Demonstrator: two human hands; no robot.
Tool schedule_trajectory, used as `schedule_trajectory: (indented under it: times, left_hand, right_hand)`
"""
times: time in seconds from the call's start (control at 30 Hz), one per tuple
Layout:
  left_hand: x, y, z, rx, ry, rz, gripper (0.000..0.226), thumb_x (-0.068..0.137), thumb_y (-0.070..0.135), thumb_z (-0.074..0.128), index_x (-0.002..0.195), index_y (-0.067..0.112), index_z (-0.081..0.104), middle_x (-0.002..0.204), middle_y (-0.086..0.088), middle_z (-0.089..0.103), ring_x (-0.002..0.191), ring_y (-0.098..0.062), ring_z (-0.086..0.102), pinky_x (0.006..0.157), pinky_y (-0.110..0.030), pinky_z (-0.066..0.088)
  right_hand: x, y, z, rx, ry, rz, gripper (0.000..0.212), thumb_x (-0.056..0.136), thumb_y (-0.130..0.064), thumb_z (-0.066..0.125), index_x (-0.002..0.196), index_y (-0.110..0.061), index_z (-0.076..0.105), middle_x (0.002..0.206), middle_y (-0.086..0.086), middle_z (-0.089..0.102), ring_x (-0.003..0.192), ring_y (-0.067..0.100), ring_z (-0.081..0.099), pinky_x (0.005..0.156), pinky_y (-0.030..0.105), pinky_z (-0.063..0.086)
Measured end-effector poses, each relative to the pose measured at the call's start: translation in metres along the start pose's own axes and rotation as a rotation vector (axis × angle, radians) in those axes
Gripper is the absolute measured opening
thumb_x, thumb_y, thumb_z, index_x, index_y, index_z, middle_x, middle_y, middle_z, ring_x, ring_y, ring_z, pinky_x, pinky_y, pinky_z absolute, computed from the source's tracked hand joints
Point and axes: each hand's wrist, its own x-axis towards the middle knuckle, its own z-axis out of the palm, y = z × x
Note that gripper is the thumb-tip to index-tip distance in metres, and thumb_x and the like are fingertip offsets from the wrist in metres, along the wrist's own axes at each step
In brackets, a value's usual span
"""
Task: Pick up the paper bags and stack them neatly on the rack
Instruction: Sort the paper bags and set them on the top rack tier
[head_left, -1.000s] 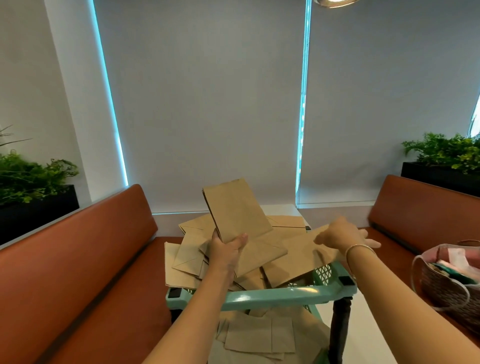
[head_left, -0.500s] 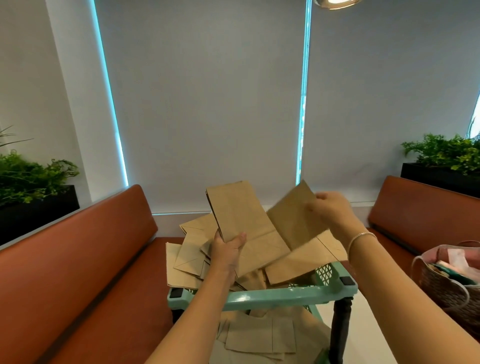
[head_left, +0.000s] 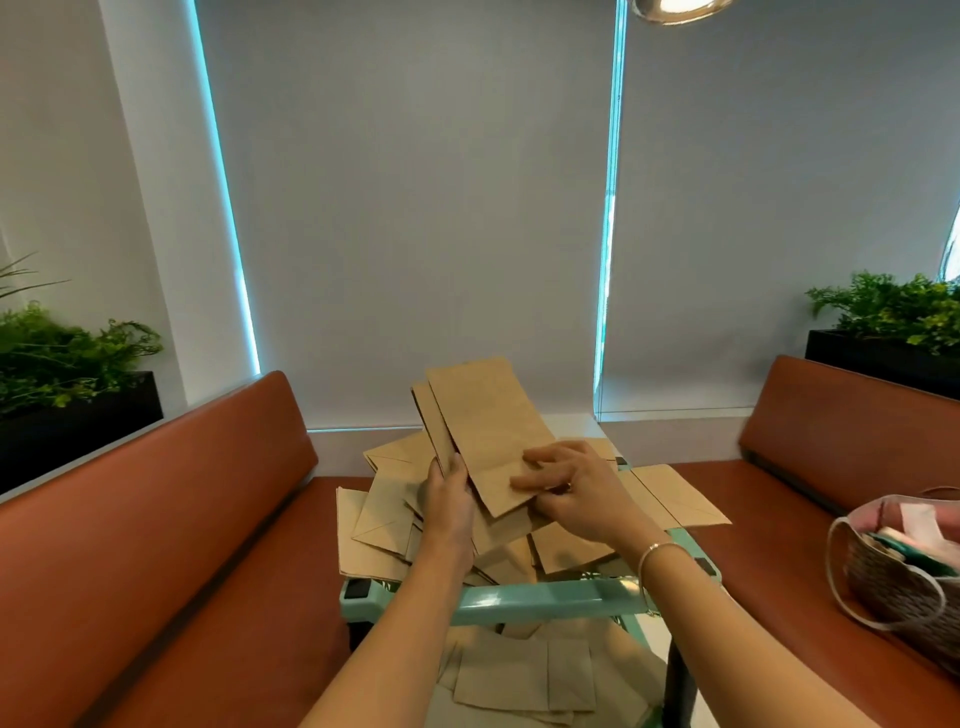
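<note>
A small stack of flat brown paper bags (head_left: 483, 421) stands tilted above the mint-green rack (head_left: 545, 597). My left hand (head_left: 449, 499) grips the stack's lower left edge. My right hand (head_left: 571, 488) holds the front bag's lower right part, fingers laid across its face. Several loose paper bags (head_left: 384, 514) lie in a messy heap on the rack's top shelf, one bag (head_left: 675, 493) sticking out past the right side. More bags (head_left: 524, 675) lie on a lower shelf.
Orange-brown benches run along the left (head_left: 156, 519) and right (head_left: 831, 415). A woven basket (head_left: 893, 582) with mixed items sits on the right bench. Planters with green plants stand behind both benches. A white sill and grey blinds are behind the rack.
My right hand lifted one bag off the heap, carried it left and laid it on the front of the bag held by my left hand. The left hand barely moved.
</note>
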Motion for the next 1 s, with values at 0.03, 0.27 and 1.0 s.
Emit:
schedule_trajectory:
  times: [0.03,0.27,1.0]
  left_hand:
    - [0.0,0.0,0.0,0.022,0.01,-0.001,0.042,0.103,0.03,0.032,0.144,0.019,0.032,0.14,-0.008,0.044,0.124,-0.024,0.045,0.102,-0.036,0.035]
    - [0.004,-0.005,-0.003,-0.027,-0.016,0.009,0.057,0.093,0.021,0.057,0.144,0.02,0.031,0.135,-0.002,0.048,0.118,-0.02,0.048,0.105,-0.04,0.039]
    - [0.021,0.071,0.007,-0.323,-0.152,0.207,0.046,0.087,0.003,0.059,0.128,0.022,0.05,0.109,-0.005,0.063,0.104,-0.025,0.061,0.091,-0.044,0.049]
  right_hand:
    - [-0.001,0.0,0.002,0.003,0.006,-0.005,0.028,0.086,-0.016,0.061,0.112,-0.026,0.068,0.135,-0.009,0.05,0.126,0.012,0.03,0.099,0.014,0.019]
    - [-0.005,-0.009,0.012,0.118,-0.01,-0.037,0.02,0.077,-0.016,0.067,0.094,-0.023,0.076,0.123,-0.006,0.061,0.121,0.009,0.038,0.1,0.022,0.036]
    - [0.001,0.005,0.006,1.363,0.072,0.429,0.051,0.084,0.004,0.058,0.129,-0.019,0.052,0.124,0.013,0.052,0.107,0.033,0.056,0.077,0.038,0.056]
